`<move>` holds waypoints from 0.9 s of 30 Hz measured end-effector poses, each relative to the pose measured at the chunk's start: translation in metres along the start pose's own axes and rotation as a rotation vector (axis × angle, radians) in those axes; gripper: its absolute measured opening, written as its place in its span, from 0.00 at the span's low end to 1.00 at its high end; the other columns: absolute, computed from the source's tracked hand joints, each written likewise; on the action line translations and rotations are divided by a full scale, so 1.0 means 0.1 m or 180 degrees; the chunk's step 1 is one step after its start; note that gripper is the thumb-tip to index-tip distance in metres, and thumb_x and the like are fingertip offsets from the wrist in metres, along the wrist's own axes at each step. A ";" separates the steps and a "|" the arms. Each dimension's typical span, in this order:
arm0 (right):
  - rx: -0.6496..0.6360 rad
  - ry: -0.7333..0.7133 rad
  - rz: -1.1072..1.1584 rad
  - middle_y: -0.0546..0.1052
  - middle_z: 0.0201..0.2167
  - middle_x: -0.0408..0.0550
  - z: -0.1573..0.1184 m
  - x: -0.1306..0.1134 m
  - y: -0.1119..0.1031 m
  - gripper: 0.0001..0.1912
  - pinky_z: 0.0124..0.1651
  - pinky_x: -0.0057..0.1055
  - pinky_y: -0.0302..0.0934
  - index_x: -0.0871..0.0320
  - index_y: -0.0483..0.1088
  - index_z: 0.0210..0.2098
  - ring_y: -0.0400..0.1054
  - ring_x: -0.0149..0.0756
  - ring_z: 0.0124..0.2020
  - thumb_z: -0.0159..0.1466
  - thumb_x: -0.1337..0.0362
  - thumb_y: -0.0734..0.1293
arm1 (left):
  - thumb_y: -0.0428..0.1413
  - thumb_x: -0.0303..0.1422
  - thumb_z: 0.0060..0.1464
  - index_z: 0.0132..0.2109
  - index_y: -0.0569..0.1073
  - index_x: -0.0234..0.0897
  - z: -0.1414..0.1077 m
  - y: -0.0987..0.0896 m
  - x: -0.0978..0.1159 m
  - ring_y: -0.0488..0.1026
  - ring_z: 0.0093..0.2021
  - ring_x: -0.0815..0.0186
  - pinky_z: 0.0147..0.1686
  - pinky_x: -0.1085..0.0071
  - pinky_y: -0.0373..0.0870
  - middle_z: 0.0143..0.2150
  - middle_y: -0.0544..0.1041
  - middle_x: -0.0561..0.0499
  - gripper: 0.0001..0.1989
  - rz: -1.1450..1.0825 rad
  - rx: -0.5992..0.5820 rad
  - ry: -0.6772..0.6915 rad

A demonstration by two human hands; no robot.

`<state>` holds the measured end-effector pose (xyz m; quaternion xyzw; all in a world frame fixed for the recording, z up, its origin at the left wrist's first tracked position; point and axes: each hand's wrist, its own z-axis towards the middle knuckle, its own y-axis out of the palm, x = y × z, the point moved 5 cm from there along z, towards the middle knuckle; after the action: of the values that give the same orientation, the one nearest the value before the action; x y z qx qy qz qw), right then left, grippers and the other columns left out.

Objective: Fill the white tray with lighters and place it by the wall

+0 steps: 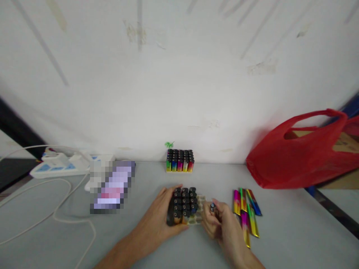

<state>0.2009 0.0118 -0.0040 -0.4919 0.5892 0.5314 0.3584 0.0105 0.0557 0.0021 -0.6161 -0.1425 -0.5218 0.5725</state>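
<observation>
My left hand [161, 213] is wrapped round the left side of a tray [199, 218] filled partly with black-topped lighters [185, 203]. Pale, unfilled compartments show along the tray's right side. Just right of them, my right hand [220, 220] is closed round a lighter [212, 206], whose dark top shows between thumb and fingers. Several loose lighters [245, 220] with shiny, coloured bodies lie on the table beyond my right hand.
A full block of lighters [180, 161] stands near the wall. On the left are a phone [114, 186], a power strip [60, 166] and white cables [70, 186]. A red bag [291, 160] rests at the right, beside a cardboard box [346, 144].
</observation>
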 end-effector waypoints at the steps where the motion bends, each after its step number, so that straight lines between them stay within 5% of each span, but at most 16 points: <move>1: 0.0026 -0.0029 -0.0131 0.53 0.17 0.37 -0.01 0.03 0.00 0.35 0.24 0.34 0.44 0.49 0.55 0.19 0.45 0.32 0.20 0.67 0.29 0.61 | 0.77 0.32 0.49 0.70 0.70 0.45 0.00 0.00 0.00 0.74 0.68 0.40 0.70 0.47 0.70 0.67 0.78 0.41 0.44 -0.0009 0.0009 0.0000; 7: 0.0470 -0.0421 -0.0811 0.75 0.32 0.49 -0.28 0.13 0.04 0.34 0.42 0.37 0.64 0.52 0.74 0.30 0.67 0.44 0.36 0.67 0.28 0.65 | 0.77 0.35 0.50 0.71 0.69 0.45 0.01 0.00 -0.01 0.74 0.67 0.42 0.69 0.49 0.71 0.66 0.78 0.42 0.44 0.0035 0.0006 0.0053; 11: 0.0638 -0.0743 -0.1456 0.76 0.37 0.50 -0.45 0.05 0.19 0.30 0.52 0.38 0.62 0.53 0.76 0.37 0.67 0.45 0.42 0.77 0.36 0.59 | 0.76 0.35 0.52 0.71 0.68 0.46 0.00 0.01 -0.03 0.75 0.66 0.42 0.67 0.49 0.72 0.65 0.78 0.42 0.44 -0.0036 0.0035 0.0094; 16: 0.0331 -0.0877 -0.1699 0.72 0.29 0.48 -0.42 -0.04 0.25 0.32 0.47 0.38 0.61 0.53 0.70 0.28 0.66 0.44 0.37 0.76 0.35 0.60 | 0.73 0.31 0.54 0.72 0.66 0.47 -0.01 0.01 0.00 0.74 0.67 0.44 0.68 0.48 0.72 0.66 0.77 0.42 0.43 -0.0080 -0.0011 0.0108; 21: 0.0085 -0.0267 -0.0708 0.67 0.24 0.45 -0.24 0.10 0.09 0.33 0.37 0.37 0.60 0.51 0.67 0.24 0.63 0.43 0.32 0.66 0.30 0.70 | 0.74 0.32 0.54 0.71 0.67 0.45 0.00 0.00 0.02 0.74 0.67 0.43 0.68 0.48 0.72 0.66 0.77 0.41 0.42 -0.0059 -0.0011 0.0058; 27: -0.0017 0.0182 -0.0167 0.51 0.14 0.38 0.00 0.30 0.10 0.37 0.22 0.34 0.43 0.49 0.57 0.18 0.47 0.34 0.19 0.64 0.26 0.63 | 0.76 0.32 0.50 0.71 0.68 0.45 0.00 0.01 0.00 0.74 0.68 0.41 0.69 0.49 0.71 0.66 0.78 0.42 0.44 0.0016 -0.0026 0.0027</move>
<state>0.1837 0.0050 -0.0295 -0.5231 0.5847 0.5091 0.3540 0.0111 0.0556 0.0016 -0.6166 -0.1364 -0.5236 0.5719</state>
